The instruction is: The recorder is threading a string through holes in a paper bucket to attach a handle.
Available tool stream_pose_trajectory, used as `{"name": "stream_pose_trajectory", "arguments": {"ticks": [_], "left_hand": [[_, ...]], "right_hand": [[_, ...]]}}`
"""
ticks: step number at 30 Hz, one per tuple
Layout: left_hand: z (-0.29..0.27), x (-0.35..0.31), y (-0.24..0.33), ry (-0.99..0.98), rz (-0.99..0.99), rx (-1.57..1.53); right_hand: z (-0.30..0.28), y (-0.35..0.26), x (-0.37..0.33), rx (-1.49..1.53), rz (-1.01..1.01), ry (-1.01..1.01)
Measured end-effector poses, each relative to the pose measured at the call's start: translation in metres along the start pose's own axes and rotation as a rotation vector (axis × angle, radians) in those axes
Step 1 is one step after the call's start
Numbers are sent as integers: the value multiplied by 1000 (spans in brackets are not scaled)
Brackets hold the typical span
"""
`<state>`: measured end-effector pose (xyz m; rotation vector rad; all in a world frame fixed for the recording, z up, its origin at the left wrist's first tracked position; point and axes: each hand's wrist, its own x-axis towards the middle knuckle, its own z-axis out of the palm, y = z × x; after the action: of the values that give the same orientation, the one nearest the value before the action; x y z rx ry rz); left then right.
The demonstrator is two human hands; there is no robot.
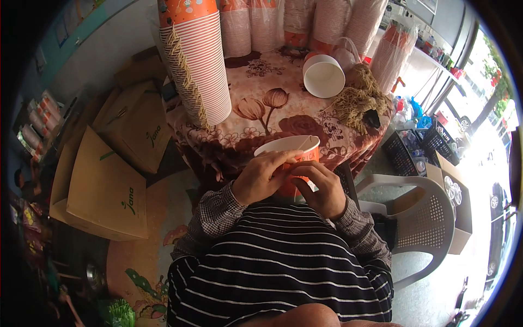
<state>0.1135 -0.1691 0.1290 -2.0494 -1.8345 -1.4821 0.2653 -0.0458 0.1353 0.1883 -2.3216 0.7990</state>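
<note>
An orange paper tub point(311, 156) with a white inside stands upright at my lap, close to the table's near edge. My left hand point(260, 177) lies across its near side, fingers together and pointing right. My right hand point(323, 191) meets it there with thumb and fingers bent in a pinch. Whatever the fingertips hold is hidden between them. A thin strand point(306, 141) shows at the tub's rim. On the table, a tall stack of such tubs point(201, 71) has a row of cords point(182, 71) hanging down its side.
A flowered cloth covers the table point(256, 109). An empty tub point(323, 76) lies tipped beside a heap of tan cord point(359, 101). Wrapped tub stacks point(332, 24) line the back. Cardboard boxes point(109, 185) stand left; a plastic chair point(422, 218) and black crates point(404, 152) are right.
</note>
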Motion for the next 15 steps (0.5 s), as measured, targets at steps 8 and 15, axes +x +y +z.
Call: {"name": "stream_pose_trajectory", "arguments": {"ticks": [8, 15], "left_hand": [[0, 0, -10, 68, -44, -77], [-16, -6, -4, 46, -267, -687]], "right_hand": [[1, 29, 2, -93, 239, 119], [-4, 74, -4, 309, 362, 64]]}}
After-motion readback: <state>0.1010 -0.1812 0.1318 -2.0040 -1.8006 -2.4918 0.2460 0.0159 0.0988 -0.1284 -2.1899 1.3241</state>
